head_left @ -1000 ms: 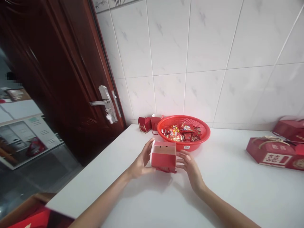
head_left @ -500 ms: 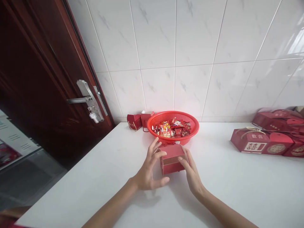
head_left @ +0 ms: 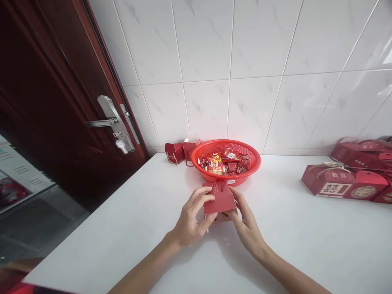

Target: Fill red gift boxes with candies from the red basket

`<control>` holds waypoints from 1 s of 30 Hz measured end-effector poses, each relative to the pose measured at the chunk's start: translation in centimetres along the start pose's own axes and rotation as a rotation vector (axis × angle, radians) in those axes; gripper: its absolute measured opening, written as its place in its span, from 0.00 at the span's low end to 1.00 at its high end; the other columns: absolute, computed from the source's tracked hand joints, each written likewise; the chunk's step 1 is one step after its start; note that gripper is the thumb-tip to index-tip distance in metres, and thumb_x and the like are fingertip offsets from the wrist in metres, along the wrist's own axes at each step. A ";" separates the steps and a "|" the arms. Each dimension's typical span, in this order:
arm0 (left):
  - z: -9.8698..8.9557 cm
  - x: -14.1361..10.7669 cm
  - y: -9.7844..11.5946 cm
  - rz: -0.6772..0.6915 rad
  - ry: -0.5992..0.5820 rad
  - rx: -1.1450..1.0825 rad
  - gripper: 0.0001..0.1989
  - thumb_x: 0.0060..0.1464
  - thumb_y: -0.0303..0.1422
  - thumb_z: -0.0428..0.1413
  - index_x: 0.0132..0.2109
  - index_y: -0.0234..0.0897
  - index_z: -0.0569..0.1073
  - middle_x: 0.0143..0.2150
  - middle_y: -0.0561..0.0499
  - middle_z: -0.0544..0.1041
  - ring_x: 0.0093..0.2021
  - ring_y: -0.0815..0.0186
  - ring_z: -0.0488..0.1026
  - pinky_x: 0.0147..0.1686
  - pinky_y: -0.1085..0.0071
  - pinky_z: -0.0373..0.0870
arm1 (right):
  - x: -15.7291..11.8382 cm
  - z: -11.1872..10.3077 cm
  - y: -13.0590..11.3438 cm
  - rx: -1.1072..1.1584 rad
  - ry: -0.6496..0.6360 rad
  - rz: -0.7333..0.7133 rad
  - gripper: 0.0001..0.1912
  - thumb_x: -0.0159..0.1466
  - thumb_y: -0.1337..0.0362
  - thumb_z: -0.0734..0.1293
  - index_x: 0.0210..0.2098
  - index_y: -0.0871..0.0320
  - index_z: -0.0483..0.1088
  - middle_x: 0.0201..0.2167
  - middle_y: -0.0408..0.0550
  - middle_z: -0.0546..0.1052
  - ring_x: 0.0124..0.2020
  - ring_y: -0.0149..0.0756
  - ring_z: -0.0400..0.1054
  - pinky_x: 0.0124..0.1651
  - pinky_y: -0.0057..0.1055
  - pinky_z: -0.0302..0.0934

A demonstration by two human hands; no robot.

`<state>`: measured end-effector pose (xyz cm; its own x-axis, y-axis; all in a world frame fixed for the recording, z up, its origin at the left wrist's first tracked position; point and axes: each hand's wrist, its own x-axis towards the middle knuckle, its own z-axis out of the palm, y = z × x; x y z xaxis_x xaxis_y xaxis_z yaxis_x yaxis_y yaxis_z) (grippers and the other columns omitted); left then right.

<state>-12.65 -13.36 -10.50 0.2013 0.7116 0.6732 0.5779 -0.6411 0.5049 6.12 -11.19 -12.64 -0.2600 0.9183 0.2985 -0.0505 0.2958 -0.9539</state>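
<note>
Between my two hands is a small red gift box (head_left: 219, 201) with a red cord handle, just in front of the basket. My left hand (head_left: 193, 216) grips its left side, with the thumb at the near lower edge and the fingers along the top. On the right side my right hand (head_left: 246, 222) holds it, thumb by the near opening, where a paler inner face shows. A red plastic basket (head_left: 256, 161) stands right behind the box, with wrapped candies (head_left: 216, 163) lying in it.
Two small red boxes (head_left: 174, 153) stand against the tiled wall, left of the basket. Several larger red gift boxes (head_left: 333, 179) are grouped at the right of the white table (head_left: 137, 228). A dark red door (head_left: 61, 81) with a metal handle is at the left.
The box has turned in my hands, so its cord handle and another face now show. My left fingers and thumb have closed onto it. The view has shifted slightly.
</note>
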 end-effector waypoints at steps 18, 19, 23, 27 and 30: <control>-3.2 3.5 1.7 -0.619 0.128 -0.274 0.22 0.57 0.50 0.58 0.40 0.33 0.79 0.31 0.49 0.79 0.33 0.60 0.76 0.31 0.70 0.69 | -0.7 -1.5 -0.4 -0.367 -0.300 -0.400 0.57 0.62 0.57 0.73 0.75 0.46 0.30 0.76 0.53 0.44 0.75 0.52 0.42 0.71 0.53 0.52; -3.3 3.6 1.5 -0.613 0.115 -0.249 0.21 0.56 0.50 0.58 0.36 0.33 0.78 0.30 0.50 0.78 0.32 0.61 0.75 0.30 0.71 0.68 | -0.7 -1.5 -0.4 -0.405 -0.293 -0.430 0.57 0.62 0.56 0.73 0.75 0.46 0.31 0.76 0.53 0.43 0.75 0.52 0.40 0.71 0.53 0.51; -3.5 3.9 0.6 -0.607 0.089 -0.202 0.20 0.56 0.49 0.59 0.36 0.34 0.76 0.31 0.50 0.78 0.33 0.62 0.75 0.31 0.72 0.69 | -0.4 -1.9 -0.6 -0.531 -0.291 -0.523 0.48 0.63 0.53 0.73 0.73 0.41 0.44 0.77 0.49 0.37 0.75 0.57 0.37 0.70 0.55 0.52; -3.7 4.2 -0.5 -0.574 0.119 -0.223 0.24 0.57 0.47 0.58 0.56 0.39 0.73 0.50 0.46 0.81 0.44 0.58 0.79 0.38 0.69 0.74 | 0.0 -2.2 -0.8 -0.486 -0.286 -0.424 0.48 0.61 0.51 0.74 0.73 0.41 0.46 0.75 0.50 0.47 0.74 0.57 0.45 0.69 0.56 0.52; -4.0 4.4 -1.3 -0.531 0.051 -0.149 0.18 0.58 0.47 0.56 0.45 0.39 0.80 0.50 0.45 0.82 0.48 0.55 0.78 0.42 0.66 0.75 | 0.1 -2.0 -0.6 -0.343 -0.258 -0.271 0.52 0.58 0.51 0.76 0.73 0.45 0.46 0.72 0.54 0.57 0.70 0.56 0.54 0.68 0.55 0.55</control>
<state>-15.69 -10.53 -6.04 -0.1281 0.9358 0.3285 0.4706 -0.2343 0.8507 8.06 -10.74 -11.96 -0.5135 0.7141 0.4758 0.1588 0.6239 -0.7652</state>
